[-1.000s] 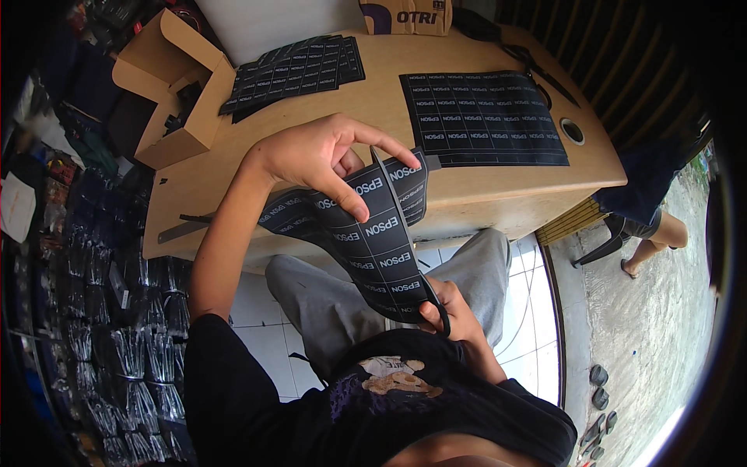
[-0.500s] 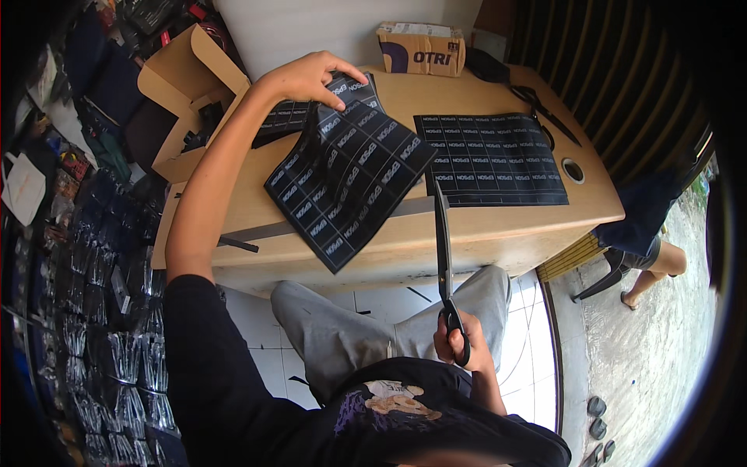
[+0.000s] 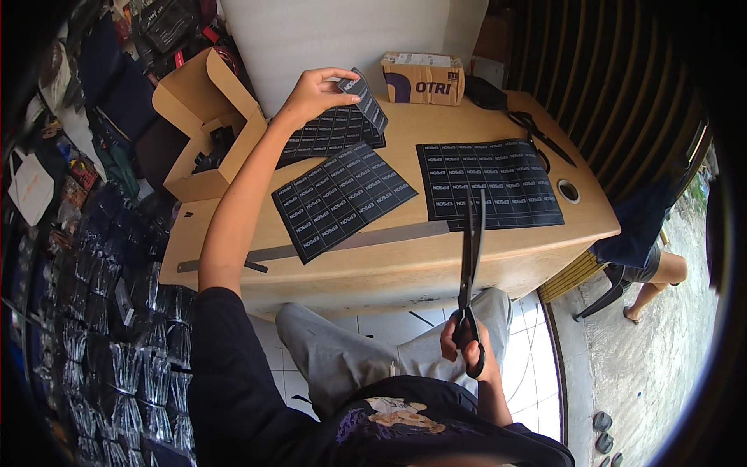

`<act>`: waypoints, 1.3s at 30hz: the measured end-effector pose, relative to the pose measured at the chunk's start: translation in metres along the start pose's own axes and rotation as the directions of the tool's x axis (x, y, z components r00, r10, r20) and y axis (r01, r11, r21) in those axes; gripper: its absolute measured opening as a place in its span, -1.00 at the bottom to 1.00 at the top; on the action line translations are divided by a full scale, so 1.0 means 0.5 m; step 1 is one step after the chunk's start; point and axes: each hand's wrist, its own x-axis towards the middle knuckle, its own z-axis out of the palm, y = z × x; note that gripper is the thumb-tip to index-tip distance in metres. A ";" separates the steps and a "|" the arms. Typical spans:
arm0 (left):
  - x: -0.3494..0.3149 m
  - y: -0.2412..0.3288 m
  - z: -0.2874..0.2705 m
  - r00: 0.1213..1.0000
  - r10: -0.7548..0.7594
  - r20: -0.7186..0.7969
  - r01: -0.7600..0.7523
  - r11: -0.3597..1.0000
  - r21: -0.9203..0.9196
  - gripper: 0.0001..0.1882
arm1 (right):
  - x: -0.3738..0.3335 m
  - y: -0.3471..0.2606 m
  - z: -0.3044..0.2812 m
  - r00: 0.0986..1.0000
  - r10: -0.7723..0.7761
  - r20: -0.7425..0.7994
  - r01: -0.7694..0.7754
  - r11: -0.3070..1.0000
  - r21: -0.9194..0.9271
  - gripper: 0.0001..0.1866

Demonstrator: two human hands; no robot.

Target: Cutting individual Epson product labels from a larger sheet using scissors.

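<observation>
My left hand [image 3: 315, 97] pinches a narrow piece of black printed sheet [image 3: 366, 105] between thumb and fingers above the desk's back left; I cannot tell whether it is joined to the stack below. That stack of black sheets [image 3: 331, 132], with a light grid and lettering, is partly behind my forearm. Flat and askew in front lies another black printed sheet [image 3: 346, 202]. My right hand [image 3: 469, 342] grips black-handled scissors [image 3: 468, 272] near my lap, blades pointing away and slightly parted. Their tips overlap, in view, a third black sheet [image 3: 498, 175] on the desk's right.
A steel ruler [image 3: 389, 236] lies along the desk's [image 3: 529, 247] front edge, beside a short dark strip [image 3: 255, 266]. An open cardboard box [image 3: 206, 187] stands left, a small taped carton [image 3: 422, 80] at the back. More scissors [image 3: 545, 134] lie right. Wrapped bundles [image 3: 132, 350] fill the left floor.
The large sheet hanging from my left hand now lies flat on the desk. My left hand holds a narrow piece instead. The scissors have shifted a little right and toward me.
</observation>
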 end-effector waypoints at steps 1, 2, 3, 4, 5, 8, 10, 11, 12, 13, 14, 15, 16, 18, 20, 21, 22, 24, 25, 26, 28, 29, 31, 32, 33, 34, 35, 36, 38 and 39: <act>-0.012 0.032 0.008 1.000 0.001 -0.002 -0.001 1.000 0.007 -0.61 | 0.010 0.001 -0.001 0.997 -0.072 -0.014 0.072 0.997 -0.029 -0.21; -0.025 0.057 0.016 1.000 0.025 -0.011 -0.026 0.998 -0.062 -0.61 | 0.018 -0.010 0.000 0.996 -0.084 -0.020 0.082 0.994 -0.077 -0.18; -0.039 0.080 0.024 0.999 0.048 -0.022 -0.050 0.990 -0.131 -0.61 | 0.027 -0.016 0.003 0.991 -0.123 -0.049 0.122 0.992 -0.038 -0.20; -0.062 0.102 0.028 0.995 0.096 -0.017 -0.098 0.980 -0.174 -0.59 | 0.038 -0.027 0.008 0.986 -0.162 -0.046 0.161 0.987 -0.031 -0.21; -0.081 0.123 0.042 0.996 0.093 -0.016 -0.094 0.980 -0.173 -0.59 | 0.053 -0.040 0.008 0.979 -0.196 -0.055 0.195 0.980 -0.027 -0.22; -0.137 0.193 0.089 0.988 0.055 0.141 -0.019 0.969 -0.247 -0.56 | 0.099 -0.070 0.004 0.925 -0.361 -0.117 0.355 0.932 -0.072 -0.35; -0.180 0.227 0.112 0.974 0.058 0.218 0.011 0.953 -0.302 -0.53 | 0.135 -0.095 0.007 0.868 -0.474 -0.146 0.464 0.880 -0.102 -0.45; -0.196 0.236 0.123 0.963 0.075 0.259 0.019 0.939 -0.344 -0.52 | 0.155 -0.105 0.012 0.832 -0.528 -0.170 0.515 0.849 -0.118 -0.48; -0.210 0.245 0.131 0.946 0.071 0.316 0.034 0.948 -0.317 -0.51 | 0.169 -0.116 0.015 0.808 -0.569 -0.156 0.555 0.822 -0.126 -0.54; -0.225 0.253 0.139 0.936 0.032 0.351 0.083 0.948 -0.306 -0.53 | 0.181 -0.135 0.026 0.797 -0.582 -0.163 0.571 0.813 -0.112 -0.58; -0.239 0.254 0.147 0.924 0.039 0.380 0.087 0.947 -0.308 -0.54 | 0.189 -0.147 0.040 0.806 -0.564 -0.181 0.560 0.825 -0.075 -0.60; -0.250 0.252 0.154 0.912 0.046 0.409 0.092 0.946 -0.312 -0.55 | 0.193 -0.155 0.051 0.815 -0.544 -0.199 0.548 0.836 -0.037 -0.62; -0.257 0.245 0.159 0.904 0.081 0.420 0.059 0.949 -0.310 -0.57 | 0.194 -0.156 0.059 0.839 -0.506 -0.200 0.521 0.854 0.024 -0.63; -0.274 0.232 0.169 0.905 0.096 0.415 0.049 0.944 -0.325 -0.57 | 0.192 -0.158 0.077 0.876 -0.438 -0.201 0.459 0.885 0.076 -0.66; -0.289 0.223 0.174 0.917 0.120 0.380 0.011 0.946 -0.324 -0.57 | 0.194 -0.147 0.089 0.888 -0.405 -0.217 0.420 0.907 0.030 -0.68; -0.297 0.217 0.177 0.919 0.112 0.378 0.020 0.945 -0.328 -0.57 | 0.193 -0.140 0.096 0.894 -0.392 -0.217 0.414 0.908 0.065 -0.68; -0.305 0.210 0.181 0.932 0.094 0.349 0.031 0.941 -0.338 -0.57 | 0.192 -0.136 0.099 0.899 -0.386 -0.208 0.404 0.913 0.050 -0.68; -0.318 0.189 0.181 0.936 0.093 0.339 0.028 0.942 -0.336 -0.49 | 0.194 -0.129 0.105 0.907 -0.373 -0.196 0.387 0.921 0.035 -0.69; -0.326 0.183 0.188 0.937 0.088 0.337 0.034 0.940 -0.339 -0.49 | 0.197 -0.125 0.107 0.902 -0.382 -0.200 0.392 0.920 0.010 -0.69; -0.339 0.180 0.197 0.970 0.071 0.231 0.029 0.916 -0.401 -0.44 | 0.199 -0.123 0.110 0.897 -0.392 -0.203 0.397 0.918 -0.015 -0.70; -0.368 0.172 0.211 0.994 0.017 0.108 0.034 0.892 -0.451 -0.29 | 0.198 -0.118 0.117 0.895 -0.387 -0.219 0.396 0.918 -0.006 -0.70; -0.384 0.168 0.222 0.994 0.012 0.105 0.037 0.890 -0.455 -0.29 | 0.198 -0.114 0.120 0.890 -0.388 -0.238 0.401 0.916 0.003 -0.70; -0.414 0.164 0.255 0.998 0.009 -0.067 -0.046 0.822 -0.567 -0.28 | 0.198 -0.113 0.121 0.894 -0.382 -0.232 0.392 0.920 -0.002 -0.70; -0.426 0.160 0.267 0.996 0.004 -0.093 -0.059 0.798 -0.600 -0.30 | 0.198 -0.112 0.121 0.896 -0.381 -0.229 0.390 0.921 -0.006 -0.70; -0.433 0.157 0.275 0.995 -0.001 -0.095 -0.057 0.795 -0.604 -0.30 | 0.197 -0.109 0.121 0.898 -0.375 -0.228 0.384 0.923 -0.009 -0.70; -0.440 0.157 0.283 0.994 0.001 -0.106 -0.066 0.793 -0.606 -0.33 | 0.195 -0.107 0.120 0.905 -0.368 -0.213 0.375 0.927 -0.006 -0.70; -0.444 0.156 0.289 0.993 0.003 -0.117 -0.074 0.790 -0.608 -0.36 | 0.193 -0.104 0.119 0.911 -0.360 -0.199 0.367 0.930 -0.004 -0.69; -0.446 0.154 0.294 0.989 0.019 -0.146 -0.100 0.815 -0.570 -0.45 | 0.192 -0.101 0.119 0.915 -0.353 -0.194 0.359 0.933 -0.006 -0.69; -0.446 0.155 0.302 0.984 0.005 -0.177 -0.105 0.820 -0.562 -0.51 | 0.190 -0.097 0.120 0.924 -0.334 -0.187 0.334 0.942 -0.032 -0.69; -0.447 0.156 0.305 0.979 -0.003 -0.203 -0.112 0.828 -0.550 -0.56 | 0.188 -0.097 0.121 0.927 -0.328 -0.182 0.327 0.944 -0.033 -0.69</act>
